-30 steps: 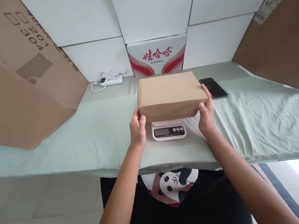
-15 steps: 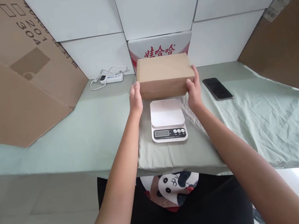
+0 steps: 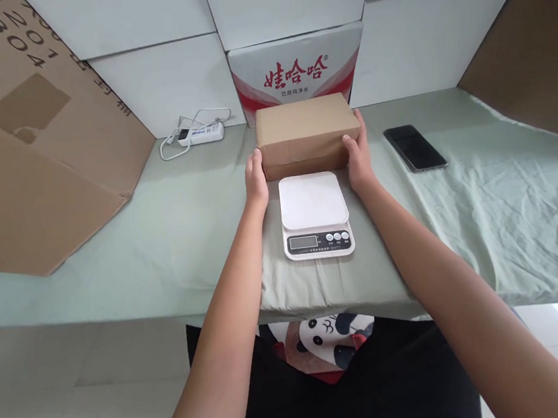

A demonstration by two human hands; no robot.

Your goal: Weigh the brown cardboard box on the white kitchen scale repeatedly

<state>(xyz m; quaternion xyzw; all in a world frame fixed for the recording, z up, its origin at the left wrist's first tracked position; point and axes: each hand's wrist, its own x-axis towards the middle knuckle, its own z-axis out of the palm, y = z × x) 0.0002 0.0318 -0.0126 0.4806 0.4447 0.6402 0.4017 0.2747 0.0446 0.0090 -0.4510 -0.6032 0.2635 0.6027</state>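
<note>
A closed brown cardboard box [image 3: 306, 126] is gripped at both ends, just behind the white kitchen scale [image 3: 313, 202]. My left hand [image 3: 256, 177] presses on its left end, thumb at the front corner. On the right end, my right hand [image 3: 358, 154] curls round the side with the thumb on the front face. The box looks level and low, at or on the green cloth. The scale's platform carries nothing, and no digits can be made out on its grey display.
A black phone [image 3: 415, 147] lies right of the box. At the back left rests a white power strip [image 3: 201, 134] with a cable. Large cardboard panels [image 3: 41, 174] flank the cloth-covered table [image 3: 203, 243]. A white-and-red carton [image 3: 297, 67] stands behind the box.
The box has come down a little behind the scale, still between both hands. The view has shifted, so more of the red-lettered carton shows.
</note>
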